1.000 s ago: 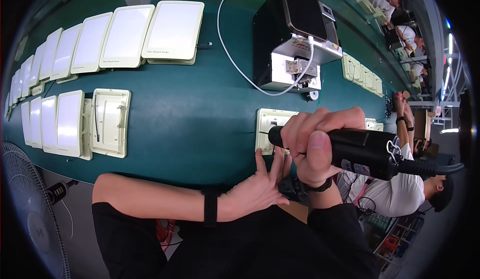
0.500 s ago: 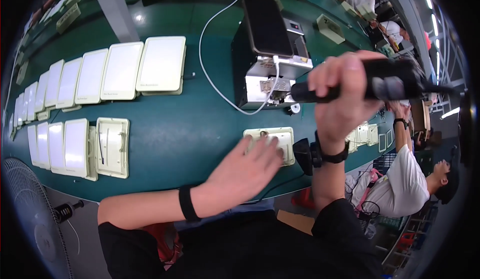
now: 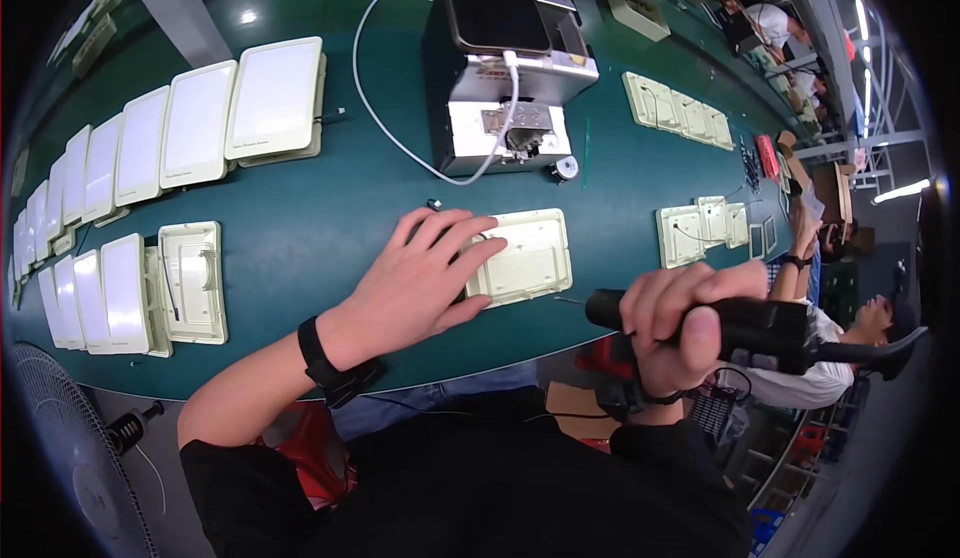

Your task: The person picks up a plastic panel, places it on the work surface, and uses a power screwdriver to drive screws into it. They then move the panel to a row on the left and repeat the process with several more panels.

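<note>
Only the head view to go on here, so: the right hand [image 3: 690,328] has its fingers wrapped tight around a black power screwdriver [image 3: 760,333], with the thin bit pointing left, just beside the near right corner of a pale plastic shell [image 3: 530,258] and not in any of its holes. That shell lies flat on the green table [image 3: 330,208], right in front of the person. The left hand [image 3: 405,283] is palm down with fingers loosely spread, fingertips over the shell's left edge; can't tell if it's pressing or just resting. A small black plug [image 3: 433,204] sits by those fingertips. Progress-wise, the shell has its inside facing up, and whether the screws are in is too small to make out. Over on the left, two rows of white-faced panels [image 3: 275,98] look put together to me, at least from the front, while another open shell [image 3: 195,283] at the end of the nearer row shows its inside. On the right there are more open shells [image 3: 682,240], plus another batch [image 3: 680,113] further back, so I'd say plenty are left. Behind the middle shell there's a black machine [image 3: 450,138] with a phone [image 3: 495,3] on top and a white cable [image 3: 365,108] looping off it.
</note>
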`<state>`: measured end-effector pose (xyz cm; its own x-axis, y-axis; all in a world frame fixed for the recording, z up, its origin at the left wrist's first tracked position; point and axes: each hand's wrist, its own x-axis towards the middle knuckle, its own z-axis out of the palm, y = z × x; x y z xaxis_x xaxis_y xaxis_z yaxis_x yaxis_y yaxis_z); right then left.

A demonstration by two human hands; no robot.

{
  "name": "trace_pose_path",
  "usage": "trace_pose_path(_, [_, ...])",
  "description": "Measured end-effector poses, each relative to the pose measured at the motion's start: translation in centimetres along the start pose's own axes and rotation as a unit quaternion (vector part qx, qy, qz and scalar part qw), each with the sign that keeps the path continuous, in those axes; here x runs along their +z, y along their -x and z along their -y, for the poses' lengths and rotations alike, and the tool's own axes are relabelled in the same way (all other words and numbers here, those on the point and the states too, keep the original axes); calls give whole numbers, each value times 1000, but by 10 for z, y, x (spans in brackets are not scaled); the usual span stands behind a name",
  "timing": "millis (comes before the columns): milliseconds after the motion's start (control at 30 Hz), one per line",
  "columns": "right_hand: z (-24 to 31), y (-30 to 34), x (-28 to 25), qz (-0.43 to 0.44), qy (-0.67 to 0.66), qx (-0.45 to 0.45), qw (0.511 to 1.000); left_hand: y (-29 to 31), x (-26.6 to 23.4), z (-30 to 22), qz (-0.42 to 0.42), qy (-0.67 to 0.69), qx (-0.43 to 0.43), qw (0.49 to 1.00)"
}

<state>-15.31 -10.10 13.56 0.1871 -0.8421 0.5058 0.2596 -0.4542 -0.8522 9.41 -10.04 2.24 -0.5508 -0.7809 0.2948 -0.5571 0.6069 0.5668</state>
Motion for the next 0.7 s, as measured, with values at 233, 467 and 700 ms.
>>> trace_pose_path(233, [-21,20,3,-35,73,-11,997,2,3,-1,5,-11,-16,1000])
trace_pose_path(467, [-20,23,-3,-40,40,38,998,-3,1,1,20,-6,-24,999])
trace_pose_path(700, [-30,21,2,-41,80,9,996,1,2,2,6,-6,-20,1000])
